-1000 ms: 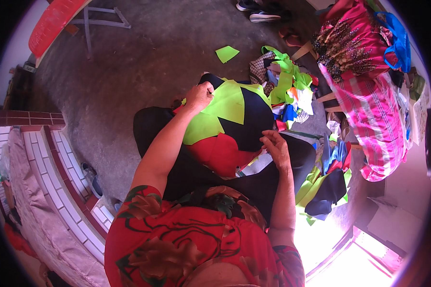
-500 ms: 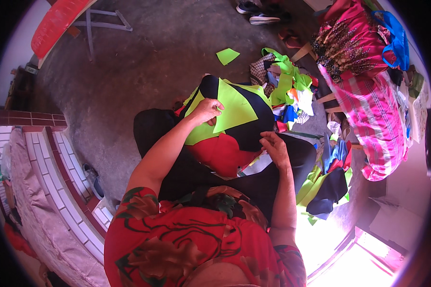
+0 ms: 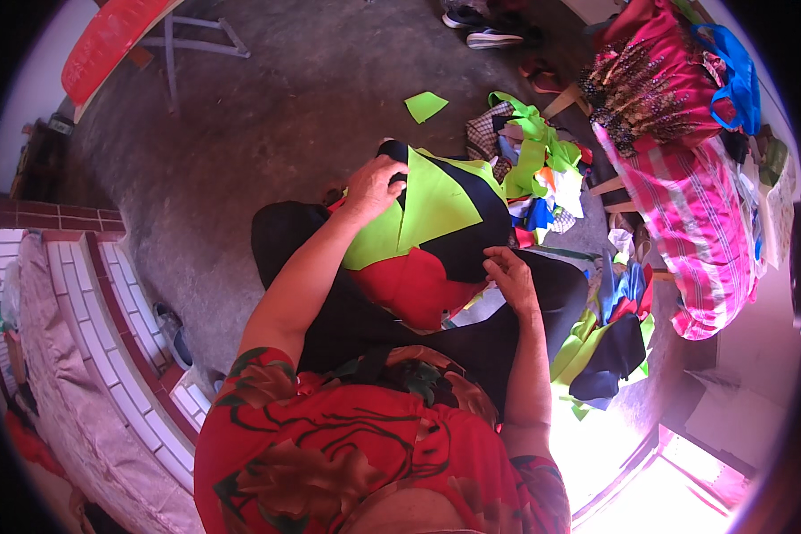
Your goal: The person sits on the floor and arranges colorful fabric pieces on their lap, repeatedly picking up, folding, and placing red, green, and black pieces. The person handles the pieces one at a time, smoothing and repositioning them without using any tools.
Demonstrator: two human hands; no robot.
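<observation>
Across my lap lies a pile of cut cloth pieces. Uppermost is a lime-green cloth piece [image 3: 440, 206] with straight edges, over black cloth [image 3: 463, 252] and a red cloth piece [image 3: 409, 287]. My left hand [image 3: 376, 189] rests over the upper left of the pile, beside the lime piece's edge. Its thumb and fingertips are apart, with black cloth showing between them. My right hand [image 3: 513, 276] hovers at the pile's right side, fingers curled in toward the thumb. Whatever it may hold is too small to make out.
A lime scrap [image 3: 425, 107] lies on the floor ahead. Heaps of mixed scraps [image 3: 543, 169] sit at the right, with more scraps [image 3: 610, 347] nearer me. Pink checked cloth [image 3: 676, 222] drapes over wooden-legged furniture. Shoes [image 3: 494, 38] stand at the back; a red panel [image 3: 107, 53] is far left.
My left hand has let go of the lime piece's edge and shifted up and left, its fingers parting. The right hand stays almost where it was.
</observation>
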